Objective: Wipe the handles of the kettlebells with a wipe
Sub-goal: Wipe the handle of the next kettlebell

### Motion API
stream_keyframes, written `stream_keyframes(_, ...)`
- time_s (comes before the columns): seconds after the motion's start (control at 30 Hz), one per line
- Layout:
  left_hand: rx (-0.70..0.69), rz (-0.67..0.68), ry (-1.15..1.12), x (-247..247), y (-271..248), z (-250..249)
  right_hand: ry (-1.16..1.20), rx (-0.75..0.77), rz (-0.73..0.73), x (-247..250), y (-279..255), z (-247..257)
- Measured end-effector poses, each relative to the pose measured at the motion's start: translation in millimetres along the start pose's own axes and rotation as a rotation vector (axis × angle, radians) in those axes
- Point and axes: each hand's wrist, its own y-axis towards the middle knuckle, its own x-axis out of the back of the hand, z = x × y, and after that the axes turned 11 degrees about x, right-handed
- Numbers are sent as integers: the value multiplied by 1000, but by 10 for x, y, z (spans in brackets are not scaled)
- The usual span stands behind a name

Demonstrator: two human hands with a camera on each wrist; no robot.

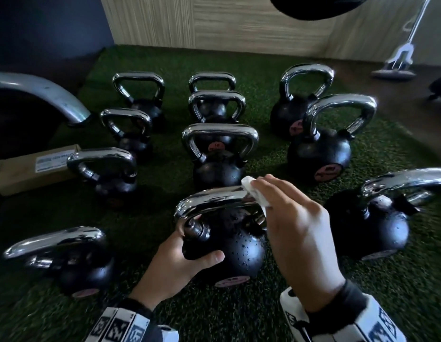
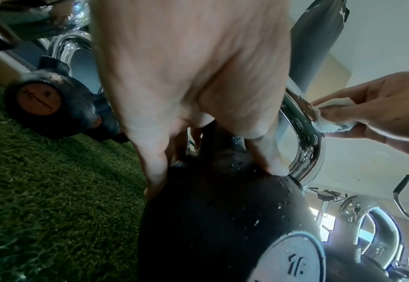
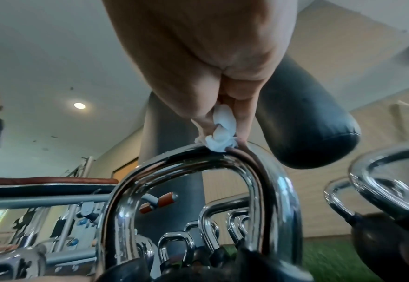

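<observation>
Right hand (image 1: 296, 233) pinches white wipe (image 1: 254, 191) on wet chrome handle (image 1: 214, 197); left hand (image 1: 175, 265) grips kettlebell (image 1: 239, 248).

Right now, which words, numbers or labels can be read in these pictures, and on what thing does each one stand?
"1", followed by a mark that cannot be made out: on the round label of the kettlebell that the left hand holds.
Pink labels on the other kettlebells: too blurred to read.
White label on the cardboard box: print too small to read.
</observation>
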Motion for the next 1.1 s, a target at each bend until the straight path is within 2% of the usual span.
stream_keyframes(0.1, 6, -4, -1, -2, 17, 15, 57, -164, -89, 2, -82, -199)
stream_keyframes(0.17, 39, -11, 19, -12, 17, 21, 132, -349, -85, 11, -156, -348)
stream_keyframes(0.23, 74, -24, 27, -31, 0, 17, 177, -453, -64, 14, -216, -402)
stream_keyframes(0.37, 92, -40, 40, -44, -22, -15, 211, -497, -138, -39, -327, -402)
stream_keyframes(0.47, 102, -57, 77, -47, -35, -62, 397, -625, -160, -139, -454, -448)
stream_keyframes(0.57, 81, -62, 128, -37, -41, -85, 545, -696, -57, -224, -570, -349)
stream_keyframes(0.67, 57, -63, 165, -27, -72, -124, 491, -663, 32, -221, -638, -316)
stream_keyframes(0.73, 94, -78, 260, -20, -118, -182, 407, -673, 63, -164, -676, -391)
stream_keyframes(0.83, 185, -119, 627, 9, -254, -287, 408, -743, 97, -21, -774, -431)
stream_keyframes(0.9, 233, -93, 807, 13, -358, -327, 450, -783, 149, 87, -829, -407)
stream_keyframes(0.97, 162, -27, 700, -26, -438, -371, 578, -813, 234, 212, -858, -363)
stream_keyframes(1.03, 101, 61, 305, -141, -441, -394, 668, -786, 354, 331, -840, -306)
stream_keyframes(1.1, 200, 176, -78, -295, -418, -424, 675, -746, 413, 406, -789, -243)
